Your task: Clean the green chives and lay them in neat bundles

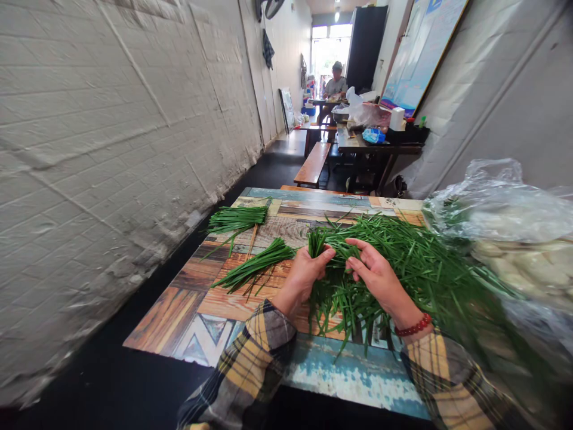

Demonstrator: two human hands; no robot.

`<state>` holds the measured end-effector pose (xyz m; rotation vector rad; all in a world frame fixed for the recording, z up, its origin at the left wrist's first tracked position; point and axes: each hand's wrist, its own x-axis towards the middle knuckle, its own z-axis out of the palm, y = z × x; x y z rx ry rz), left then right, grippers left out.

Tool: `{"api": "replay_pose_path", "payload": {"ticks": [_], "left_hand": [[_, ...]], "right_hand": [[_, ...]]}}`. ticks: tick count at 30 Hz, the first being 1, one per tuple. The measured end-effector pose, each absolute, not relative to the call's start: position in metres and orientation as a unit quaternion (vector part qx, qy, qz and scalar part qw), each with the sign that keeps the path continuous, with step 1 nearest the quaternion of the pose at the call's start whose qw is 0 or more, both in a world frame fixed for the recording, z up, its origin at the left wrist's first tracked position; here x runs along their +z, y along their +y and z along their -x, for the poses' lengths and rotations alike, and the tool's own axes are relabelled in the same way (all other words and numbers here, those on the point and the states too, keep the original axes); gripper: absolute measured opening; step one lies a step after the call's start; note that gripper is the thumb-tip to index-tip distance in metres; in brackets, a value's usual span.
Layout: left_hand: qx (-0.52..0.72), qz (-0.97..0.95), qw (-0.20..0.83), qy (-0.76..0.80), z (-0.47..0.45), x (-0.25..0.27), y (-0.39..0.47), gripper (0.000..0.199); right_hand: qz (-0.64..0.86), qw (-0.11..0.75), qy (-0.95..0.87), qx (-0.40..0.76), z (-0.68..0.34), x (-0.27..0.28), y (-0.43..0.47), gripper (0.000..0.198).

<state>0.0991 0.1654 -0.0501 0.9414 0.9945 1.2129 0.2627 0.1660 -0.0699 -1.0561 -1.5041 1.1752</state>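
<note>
left hand (308, 272) grips a bunch (316, 240), probably to keep it even; right hand (373, 275) pinches blades (354, 251) by the pile (412, 254), 3 o'clock; bundles (256, 264) lie at 9 o'clock on the table (179, 310), apparently against mixing.

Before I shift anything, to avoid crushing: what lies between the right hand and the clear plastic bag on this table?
The head view shows a loose heap of green leaves lying between the right hand and that bag.
</note>
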Motion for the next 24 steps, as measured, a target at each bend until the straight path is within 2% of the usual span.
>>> {"api": "replay_pose_path", "payload": {"ticks": [16,24], "left_hand": [[0.521,-0.419,0.607,0.430,-0.098,-0.050,0.166,0.038],[0.590,-0.379,0.579,0.415,-0.084,-0.044,0.174,0.042]], "right_hand": [[0.420,0.433,-0.628,0.491,-0.262,-0.064,0.165,0.048],[0.448,0.512,-0.525,0.511,-0.277,-0.069,0.175,0.044]]}}
